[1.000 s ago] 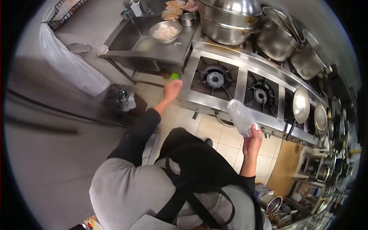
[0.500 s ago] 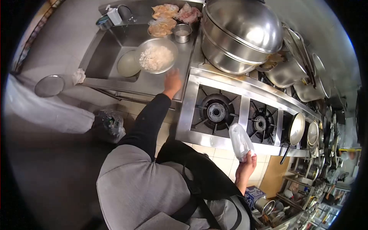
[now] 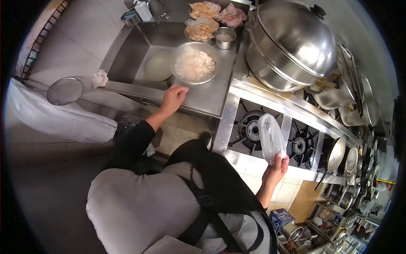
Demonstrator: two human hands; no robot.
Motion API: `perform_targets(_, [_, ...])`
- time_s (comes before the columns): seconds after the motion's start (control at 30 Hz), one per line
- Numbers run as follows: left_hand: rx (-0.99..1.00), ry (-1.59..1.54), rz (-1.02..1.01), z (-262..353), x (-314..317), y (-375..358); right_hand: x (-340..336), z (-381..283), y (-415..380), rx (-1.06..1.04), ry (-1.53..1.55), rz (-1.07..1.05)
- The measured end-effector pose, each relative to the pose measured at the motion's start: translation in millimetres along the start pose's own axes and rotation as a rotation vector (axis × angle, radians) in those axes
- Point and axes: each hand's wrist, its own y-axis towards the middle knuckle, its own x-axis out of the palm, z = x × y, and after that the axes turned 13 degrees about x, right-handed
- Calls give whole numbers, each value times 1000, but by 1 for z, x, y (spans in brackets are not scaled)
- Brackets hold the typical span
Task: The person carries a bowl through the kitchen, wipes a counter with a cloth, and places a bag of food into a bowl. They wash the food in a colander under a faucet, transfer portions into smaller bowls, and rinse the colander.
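Note:
My left hand (image 3: 174, 99) is over the front edge of the steel sink counter (image 3: 213, 99), its fingers curled together and nothing showing in them. Just beyond it is a metal bowl (image 3: 216, 67) of pale, whitish food pieces (image 3: 195, 64). My right hand (image 3: 277, 167) pinches the lower end of a clear plastic bag (image 3: 270, 137), which hangs in front of the stove burners. Whether the bag holds anything is hard to make out.
A large lidded steel pot (image 3: 292, 46) stands behind the burners (image 3: 253, 129). Bagged food (image 3: 202, 29) and a small metal container (image 3: 224, 38) are at the counter's back. A round strainer (image 3: 65, 91) lies left of the sink. Pans (image 3: 336, 154) sit on the right.
My left hand has drawn back from beside the bowl toward the counter's front edge, and its fingers have curled. The view has shifted; my right hand still holds the bag.

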Motion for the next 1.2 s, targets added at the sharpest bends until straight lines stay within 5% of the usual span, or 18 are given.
perform_targets(0.1, [131, 99, 152, 15, -21, 46, 37, 8, 16, 73, 12, -64])
perform_targets(0.33, [251, 58, 24, 29, -45, 118, 158, 4, 10, 114, 56, -406])
perform_targets(0.4, [-84, -746, -248, 62, -60, 102, 196, 15, 8, 119, 27, -474])
perform_targets(0.5, [109, -458, -216, 32, -66, 92, 261, 37, 12, 196, -36, -623])
perform_targets(0.57, [-249, -598, -156, -12, -89, 88, 299, 54, 17, 183, -306, -650])
perform_targets(0.7, [-514, -651, 186, -88, -173, 95, 363, 76, 42, -418, -945, -494])
perform_targets(0.8, [-523, -442, 360, -156, -225, 95, 364, 103, 61, -480, -1275, -633])
perform_targets(0.87, [-551, -432, 388, -186, -241, 96, 361, 126, 68, -830, -1586, -526])
perform_targets(0.97, [-592, -464, 466, -213, -240, 109, 356, 138, 79, -707, -1707, -445])
perform_targets(1.03, [-447, -312, 519, -202, -228, 113, 346, 134, 78, -702, -1734, -456])
perform_targets(1.2, [-653, -425, 191, -227, -197, 91, 310, 114, 66, -697, -1682, -536])
